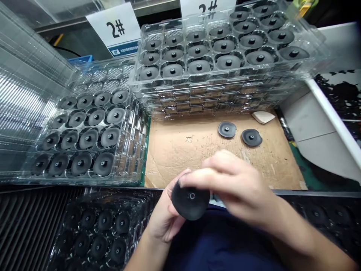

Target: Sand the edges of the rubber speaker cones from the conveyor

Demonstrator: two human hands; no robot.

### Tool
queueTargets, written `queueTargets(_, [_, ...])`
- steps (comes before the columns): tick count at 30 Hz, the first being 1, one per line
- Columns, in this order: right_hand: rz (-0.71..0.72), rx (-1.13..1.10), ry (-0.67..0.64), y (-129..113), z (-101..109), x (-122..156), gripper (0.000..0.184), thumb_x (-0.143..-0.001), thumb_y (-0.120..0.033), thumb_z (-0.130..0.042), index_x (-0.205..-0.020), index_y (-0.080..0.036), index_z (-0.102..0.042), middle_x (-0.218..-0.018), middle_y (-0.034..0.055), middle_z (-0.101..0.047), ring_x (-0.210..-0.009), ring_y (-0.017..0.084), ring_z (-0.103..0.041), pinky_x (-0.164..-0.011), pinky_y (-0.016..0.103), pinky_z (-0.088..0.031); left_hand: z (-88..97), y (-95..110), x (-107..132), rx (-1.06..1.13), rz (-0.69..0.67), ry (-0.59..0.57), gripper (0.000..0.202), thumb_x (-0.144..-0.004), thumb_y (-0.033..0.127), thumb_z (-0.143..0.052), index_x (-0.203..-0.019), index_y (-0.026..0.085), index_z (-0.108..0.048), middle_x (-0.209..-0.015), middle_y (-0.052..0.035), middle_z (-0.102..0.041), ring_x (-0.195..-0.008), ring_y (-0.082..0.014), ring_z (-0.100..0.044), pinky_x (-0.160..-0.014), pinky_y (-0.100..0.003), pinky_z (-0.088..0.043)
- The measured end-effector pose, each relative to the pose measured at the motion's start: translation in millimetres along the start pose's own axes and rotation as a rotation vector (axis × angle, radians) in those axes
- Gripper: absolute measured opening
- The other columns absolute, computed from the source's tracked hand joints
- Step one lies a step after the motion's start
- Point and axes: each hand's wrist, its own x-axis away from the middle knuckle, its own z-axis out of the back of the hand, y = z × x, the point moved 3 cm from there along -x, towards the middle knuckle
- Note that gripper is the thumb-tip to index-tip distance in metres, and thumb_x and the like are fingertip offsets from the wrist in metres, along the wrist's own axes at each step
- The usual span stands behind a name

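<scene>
You held a black disc point(190, 201) in front of your body, just past the near edge of a cardboard sheet point(180, 158). Your left hand point(163, 222) cupped it from behind and below, and your right hand point(232, 184) closed its fingers over the upper rim, so both hands gripped it. Its flat face, with a small ringed hole at the centre, tilted up toward you; it was round, so it showed no long axis.

Beyond the cardboard sheet stood a stack of clear plastic trays point(214, 96), the top one filled with rows of dark discs, each with a small raised nub. Left of the sheet lay a clear tray point(135, 150) holding four rows of four such discs. Below that tray, nearer you, a darker tray point(121, 197) held more discs in shadow. One loose disc point(227, 129) and a second loose disc point(251, 137) lay apart on the sheet, near a white wedge point(263, 117) at its far edge. Behind the stack stood a card point(113, 26) marked "2#".
</scene>
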Motion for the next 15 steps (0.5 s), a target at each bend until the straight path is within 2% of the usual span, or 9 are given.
queueTargets(2, [-0.221, -0.045, 0.068, 15.5, 1.5, 8.4, 0.025, -0.092, -0.015, -0.046, -0.107, -0.021, -0.065, -0.08, 0.0021, -0.063, -0.074, 0.014, -0.056, -0.066, 0.027, -0.043, -2.5, 3.2, 1.7, 0.056, 0.016, -0.067, 0.048, -0.055, 0.026, -0.084, -0.1, 0.028, -0.07, -0.107, -0.0006, -0.072, -0.091, -0.0214, -0.069, -0.078, -0.025, -0.053])
queueTargets(4, [-0.436, -0.092, 0.127, 28.4, -1.0, 25.9, 0.024, -0.091, -0.021, -0.05, -0.111, -0.024, -0.063, -0.089, 0.0025, -0.066, -0.079, 0.015, -0.059, -0.064, 0.025, -0.046, -2.6, 5.2, 1.9, 0.102, 0.026, -0.083, 0.045, -0.057, 0.028, -0.083, -0.1, 0.028, -0.07, -0.106, -0.0019, -0.072, -0.09, -0.0233, -0.069, -0.073, -0.026, -0.055])
queueTargets(6, [-0.566, -0.181, 0.091, 38.1, -10.6, 45.7, 0.024, -0.091, -0.026, -0.05, -0.111, -0.026, -0.063, -0.098, 0.0024, -0.067, -0.085, 0.016, -0.062, -0.065, 0.025, -0.048, -0.9, 6.0, 0.8, 0.122, 0.023, -0.071, 0.041, -0.059, 0.029, -0.082, -0.099, 0.028, -0.07, -0.104, -0.0015, -0.072, -0.091, -0.0231, -0.069, -0.073, -0.026, -0.056])
queueTargets(10, [-0.694, -0.234, 0.002, 53.5, -27.0, 71.4, 0.027, -0.091, -0.032, -0.049, -0.11, -0.022, -0.064, -0.107, 0.0052, -0.069, -0.097, 0.021, -0.064, -0.076, 0.031, -0.052, -0.4, 5.2, -3.5, 0.135, 0.031, -0.138, 0.045, -0.06, 0.033, -0.081, -0.102, 0.027, -0.069, -0.106, -0.0017, -0.072, -0.094, -0.0228, -0.068, -0.077, -0.027, -0.056])
queueTargets(13, [-0.728, -0.165, 0.14, 49.2, -14.9, 66.7, 0.024, -0.09, -0.031, -0.051, -0.109, -0.023, -0.064, -0.109, 0.0041, -0.069, -0.096, 0.021, -0.064, -0.074, 0.03, -0.051, -2.8, 3.8, -6.9, 0.131, 0.023, -0.206, 0.048, -0.06, 0.033, -0.081, -0.105, 0.026, -0.067, -0.107, -0.002, -0.072, -0.095, -0.0224, -0.068, -0.08, -0.027, -0.054])
queueTargets(15, [-0.636, -0.099, 0.25, 32.9, -0.8, 51.8, 0.023, -0.09, -0.028, -0.053, -0.111, -0.027, -0.061, -0.109, 0.0016, -0.068, -0.09, 0.018, -0.064, -0.07, 0.027, -0.049, -4.0, 1.9, -8.0, 0.116, 0.015, -0.213, 0.048, -0.06, 0.034, -0.081, -0.105, 0.026, -0.067, -0.105, -0.0019, -0.073, -0.093, -0.0221, -0.069, -0.082, -0.027, -0.053])
